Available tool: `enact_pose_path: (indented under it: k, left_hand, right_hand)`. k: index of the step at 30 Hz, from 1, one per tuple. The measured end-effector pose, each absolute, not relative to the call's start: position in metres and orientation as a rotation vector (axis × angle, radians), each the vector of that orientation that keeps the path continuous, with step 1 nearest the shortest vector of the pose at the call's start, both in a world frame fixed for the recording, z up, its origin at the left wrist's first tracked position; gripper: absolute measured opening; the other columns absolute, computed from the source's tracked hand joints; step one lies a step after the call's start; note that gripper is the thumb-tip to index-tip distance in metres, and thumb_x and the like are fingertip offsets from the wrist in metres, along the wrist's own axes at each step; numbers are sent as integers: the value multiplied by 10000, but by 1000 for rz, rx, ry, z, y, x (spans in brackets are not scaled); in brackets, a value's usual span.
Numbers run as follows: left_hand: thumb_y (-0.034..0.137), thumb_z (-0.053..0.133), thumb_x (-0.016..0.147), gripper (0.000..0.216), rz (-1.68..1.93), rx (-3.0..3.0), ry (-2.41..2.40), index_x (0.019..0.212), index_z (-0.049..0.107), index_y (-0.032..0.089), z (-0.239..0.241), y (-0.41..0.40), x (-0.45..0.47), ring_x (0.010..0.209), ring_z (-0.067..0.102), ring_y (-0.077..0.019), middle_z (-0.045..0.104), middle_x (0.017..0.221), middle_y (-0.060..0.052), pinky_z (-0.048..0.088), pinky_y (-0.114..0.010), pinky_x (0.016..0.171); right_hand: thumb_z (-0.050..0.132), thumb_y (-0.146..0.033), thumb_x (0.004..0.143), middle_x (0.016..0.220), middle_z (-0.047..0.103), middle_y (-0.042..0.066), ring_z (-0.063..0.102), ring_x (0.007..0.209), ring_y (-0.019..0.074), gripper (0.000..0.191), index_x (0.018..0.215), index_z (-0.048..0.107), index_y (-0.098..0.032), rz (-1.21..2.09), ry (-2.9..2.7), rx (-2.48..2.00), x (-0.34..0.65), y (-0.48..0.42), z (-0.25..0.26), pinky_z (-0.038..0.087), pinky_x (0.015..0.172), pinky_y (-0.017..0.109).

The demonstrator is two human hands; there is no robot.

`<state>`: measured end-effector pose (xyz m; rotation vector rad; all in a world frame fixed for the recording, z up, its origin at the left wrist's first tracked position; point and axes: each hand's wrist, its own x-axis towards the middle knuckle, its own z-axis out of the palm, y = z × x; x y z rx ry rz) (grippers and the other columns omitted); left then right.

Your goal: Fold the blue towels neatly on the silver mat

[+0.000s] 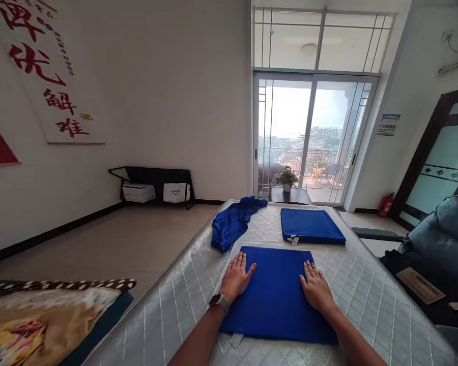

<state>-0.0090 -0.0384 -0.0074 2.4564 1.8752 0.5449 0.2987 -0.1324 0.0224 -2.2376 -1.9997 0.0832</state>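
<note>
A blue cloth (277, 300), folded into a flat rectangle, lies on the silver quilted mattress (183, 290) in front of me. My left hand (236, 277) rests flat on its left edge, fingers stretched out and a watch on the wrist. On the right edge lies my right hand (315, 284), palm down with fingers extended. A small white tag (236, 339) sticks out at the near left edge. Farther back on the right is a folded stack of blue cloth (313, 224) with a white label. A crumpled blue cloth (234, 221) lies at the far left.
A potted plant (287, 178) stands on a dark chair or small table beyond the mattress, before sliding glass doors (313, 137). A dark padded seat (438, 254) is at the right. Patterned bedding (61, 320) lies at the lower left. A black rack (156, 178) stands by the wall.
</note>
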Motion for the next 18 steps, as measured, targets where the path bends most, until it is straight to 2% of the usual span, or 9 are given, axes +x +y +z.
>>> enact_pose_path:
  k: [5, 11, 15, 18]
  left_hand:
    - [707, 102, 980, 916, 527, 2456, 1882, 1541, 378, 37, -7, -38, -8, 1512, 316, -320, 347, 1621, -216, 260, -454, 1226]
    - [701, 159, 985, 903, 551, 2450, 1884, 1534, 379, 18, -8, -37, -7, 1509, 317, -330, 343, 1615, -229, 249, -463, 1229]
    - [705, 148, 983, 920, 535, 2460, 1888, 1528, 380, 1, -7, -39, -6, 1507, 322, -329, 345, 1610, -236, 261, -466, 1227]
    - [710, 149, 981, 936, 535, 2445, 1960, 1519, 385, -19, -6, -40, -5, 1493, 353, -334, 367, 1596, -252, 276, -463, 1223]
  right_hand:
    - [207, -422, 1014, 1666, 227, 89, 128, 1558, 215, 665, 1596, 270, -106, 42, -2026, -2242, 303, -144, 29, 90, 1252, 448]
    - [176, -457, 1024, 1679, 186, 70, 109, 1559, 197, 678, 1608, 231, -117, 68, -2042, -2233, 301, -170, 21, 130, 1252, 417]
    - [166, -526, 1016, 1681, 163, 64, 107, 1559, 197, 727, 1612, 208, -112, 133, -2012, -2257, 295, -177, 16, 104, 1258, 403]
    - [177, -513, 1015, 1680, 148, 57, 110, 1558, 193, 718, 1613, 201, -116, 146, -2007, -2259, 293, -178, 17, 81, 1260, 395]
